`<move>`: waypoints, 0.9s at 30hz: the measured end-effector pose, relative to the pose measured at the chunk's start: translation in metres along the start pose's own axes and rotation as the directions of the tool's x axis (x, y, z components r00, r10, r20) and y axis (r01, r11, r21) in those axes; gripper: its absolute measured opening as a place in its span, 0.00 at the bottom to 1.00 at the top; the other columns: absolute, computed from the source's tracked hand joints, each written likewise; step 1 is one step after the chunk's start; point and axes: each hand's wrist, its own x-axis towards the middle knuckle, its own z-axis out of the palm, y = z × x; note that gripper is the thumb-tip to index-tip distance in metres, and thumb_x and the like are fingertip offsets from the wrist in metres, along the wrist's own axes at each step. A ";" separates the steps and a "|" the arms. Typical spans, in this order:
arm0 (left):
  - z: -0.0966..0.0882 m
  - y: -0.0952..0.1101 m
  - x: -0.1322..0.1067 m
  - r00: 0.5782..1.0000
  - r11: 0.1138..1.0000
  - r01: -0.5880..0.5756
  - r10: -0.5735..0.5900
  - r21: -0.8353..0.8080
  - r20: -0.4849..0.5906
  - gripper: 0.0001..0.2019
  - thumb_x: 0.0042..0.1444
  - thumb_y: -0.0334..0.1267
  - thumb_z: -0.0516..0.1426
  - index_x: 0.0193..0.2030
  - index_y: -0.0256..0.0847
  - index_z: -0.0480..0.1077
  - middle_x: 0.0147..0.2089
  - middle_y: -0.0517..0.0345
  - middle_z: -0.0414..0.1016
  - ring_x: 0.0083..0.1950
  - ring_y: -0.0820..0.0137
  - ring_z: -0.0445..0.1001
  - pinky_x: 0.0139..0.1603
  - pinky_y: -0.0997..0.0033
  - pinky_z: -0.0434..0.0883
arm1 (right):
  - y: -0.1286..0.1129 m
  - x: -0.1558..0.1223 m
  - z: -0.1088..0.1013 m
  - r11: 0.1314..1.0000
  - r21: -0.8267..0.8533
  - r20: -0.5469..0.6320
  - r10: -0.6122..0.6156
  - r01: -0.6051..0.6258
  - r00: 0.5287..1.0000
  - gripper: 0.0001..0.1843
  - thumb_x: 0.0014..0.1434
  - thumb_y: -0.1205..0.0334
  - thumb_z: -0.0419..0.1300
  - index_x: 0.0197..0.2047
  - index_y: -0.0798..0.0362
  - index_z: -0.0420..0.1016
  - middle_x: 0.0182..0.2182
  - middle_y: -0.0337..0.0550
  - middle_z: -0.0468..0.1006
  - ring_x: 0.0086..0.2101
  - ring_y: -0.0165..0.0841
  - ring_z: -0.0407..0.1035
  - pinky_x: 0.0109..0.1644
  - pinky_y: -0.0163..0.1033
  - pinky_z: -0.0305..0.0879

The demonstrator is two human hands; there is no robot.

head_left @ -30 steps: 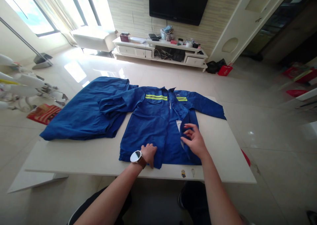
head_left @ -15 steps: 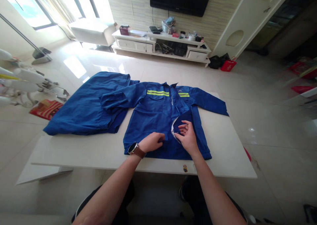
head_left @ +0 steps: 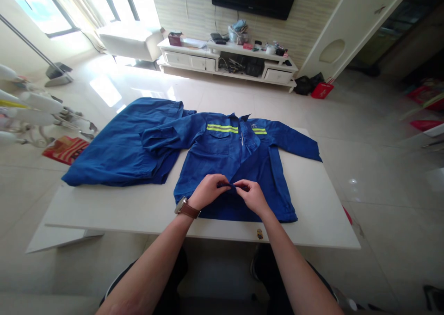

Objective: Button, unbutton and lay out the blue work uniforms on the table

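Observation:
A blue work jacket [head_left: 218, 151] with yellow-green reflective stripes lies front up on the white table [head_left: 317, 199], collar away from me and sleeves spread. My left hand [head_left: 211, 190], a watch on its wrist, pinches the front edge of the jacket near the lower middle. Close beside it, my right hand [head_left: 250, 194] pinches the same raised edge, thumb and fingers together. Between the two hands the fabric is bunched up, and the fasteners there are hidden. The jacket's right-hand front panel slants over toward my hands.
A pile of blue clothing [head_left: 118, 144] covers the table's left part, and one jacket sleeve rests on it. A small cartoon sticker [head_left: 260, 234] is at the near table edge. Beyond stand a white TV cabinet [head_left: 194, 61] and a red bag [head_left: 322, 90] on the floor.
My right hand has moved left with the jacket's front edge, whose white inner strip is now out of sight. My left hand has risen slightly and taken hold of the edge too.

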 end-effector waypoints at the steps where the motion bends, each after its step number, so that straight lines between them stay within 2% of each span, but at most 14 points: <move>1: 0.000 0.000 -0.001 1.000 1.000 0.018 -0.018 0.007 -0.015 0.03 0.60 0.37 0.64 0.38 0.40 0.79 0.35 0.59 0.80 0.36 0.70 0.75 0.40 0.73 0.68 | 0.000 -0.001 0.000 1.000 0.009 0.006 0.010 -0.010 1.000 0.12 0.56 0.57 0.62 0.39 0.52 0.84 0.37 0.45 0.85 0.38 0.39 0.78 0.46 0.43 0.72; 6: -0.001 0.007 -0.001 0.999 0.990 0.028 -0.031 0.137 0.020 0.02 0.58 0.36 0.65 0.38 0.42 0.77 0.36 0.60 0.80 0.36 0.70 0.75 0.37 0.73 0.66 | -0.001 -0.003 -0.002 1.000 0.013 0.001 0.019 -0.019 1.000 0.14 0.57 0.53 0.63 0.38 0.54 0.84 0.35 0.46 0.85 0.36 0.39 0.77 0.43 0.42 0.71; 10: 0.000 0.012 0.002 0.999 0.977 0.017 -0.024 0.213 0.031 0.02 0.58 0.35 0.64 0.38 0.44 0.76 0.37 0.60 0.81 0.37 0.69 0.77 0.37 0.73 0.65 | -0.004 -0.002 -0.003 0.999 -0.039 -0.003 -0.004 0.004 1.000 0.14 0.60 0.53 0.62 0.38 0.53 0.84 0.36 0.45 0.85 0.37 0.39 0.77 0.44 0.42 0.70; 15: 0.001 0.011 0.002 0.999 0.975 0.027 -0.031 0.221 0.015 0.03 0.58 0.35 0.63 0.40 0.45 0.76 0.38 0.61 0.81 0.39 0.68 0.78 0.38 0.72 0.66 | -0.007 -0.004 -0.003 0.999 -0.052 0.026 -0.012 0.013 1.000 0.13 0.62 0.53 0.62 0.39 0.52 0.83 0.36 0.44 0.85 0.38 0.38 0.77 0.45 0.41 0.70; 19: 0.002 0.011 0.001 1.000 0.977 0.020 -0.024 0.213 0.017 0.05 0.57 0.33 0.63 0.40 0.45 0.76 0.38 0.61 0.81 0.39 0.69 0.78 0.38 0.73 0.66 | -0.003 -0.005 -0.001 0.989 -0.126 0.034 -0.076 0.079 0.997 0.09 0.57 0.57 0.68 0.40 0.51 0.82 0.37 0.41 0.83 0.40 0.37 0.76 0.46 0.40 0.69; 23: 0.003 0.014 0.001 0.999 0.980 -0.017 0.010 0.200 0.038 0.04 0.58 0.33 0.62 0.41 0.45 0.76 0.38 0.60 0.81 0.39 0.69 0.78 0.39 0.73 0.66 | 0.001 -0.006 0.001 0.964 -0.218 0.014 -0.155 0.155 0.988 0.04 0.60 0.63 0.63 0.39 0.51 0.80 0.38 0.42 0.81 0.41 0.37 0.74 0.48 0.41 0.68; 27: 0.002 0.015 0.002 0.999 0.986 -0.025 0.019 0.162 0.040 0.04 0.57 0.32 0.61 0.38 0.43 0.77 0.37 0.60 0.81 0.39 0.69 0.77 0.39 0.74 0.67 | 0.001 -0.007 0.003 0.977 -0.180 -0.019 -0.123 0.118 0.992 0.05 0.60 0.62 0.63 0.40 0.51 0.79 0.38 0.42 0.81 0.40 0.37 0.74 0.47 0.41 0.68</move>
